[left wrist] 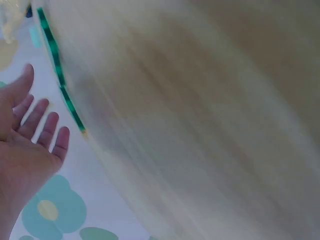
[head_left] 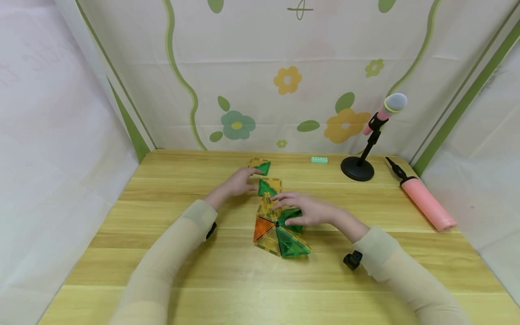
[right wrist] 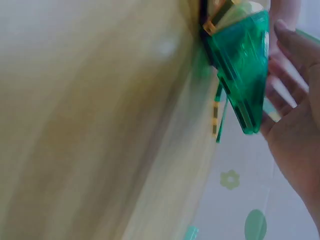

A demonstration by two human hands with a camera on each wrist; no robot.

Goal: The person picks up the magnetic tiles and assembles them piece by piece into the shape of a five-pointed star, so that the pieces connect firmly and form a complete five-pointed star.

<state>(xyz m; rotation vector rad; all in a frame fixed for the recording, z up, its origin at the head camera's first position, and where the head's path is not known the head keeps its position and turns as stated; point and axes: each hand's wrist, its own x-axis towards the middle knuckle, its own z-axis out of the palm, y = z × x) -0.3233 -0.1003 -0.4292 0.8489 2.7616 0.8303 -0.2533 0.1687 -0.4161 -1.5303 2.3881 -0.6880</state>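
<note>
Translucent magnetic tiles are grouped mid-table. An orange tile [head_left: 263, 228], yellow triangles [head_left: 269, 242] and green triangles [head_left: 291, 243] meet around one point, with some tilted up off the wood. Over this group is my right hand [head_left: 310, 210], its fingers spread and loosely bent beside a raised green tile [right wrist: 245, 70]; whether they touch it I cannot tell. My left hand [head_left: 239, 181] hovers with fingers extended, between a far green triangle [head_left: 263, 168] on a yellow tile and a nearer green triangle [head_left: 266, 188] on another yellow tile [head_left: 277, 183]. Its palm holds nothing in the left wrist view.
At the back of the wooden table [head_left: 195, 280] lies a mint toy brick [head_left: 319, 160]. A pink microphone [head_left: 385, 113] on a black stand [head_left: 357, 169] and a pink hand pump [head_left: 428, 203] are on the right. Printed fabric [head_left: 252, 81] hangs behind and at both sides.
</note>
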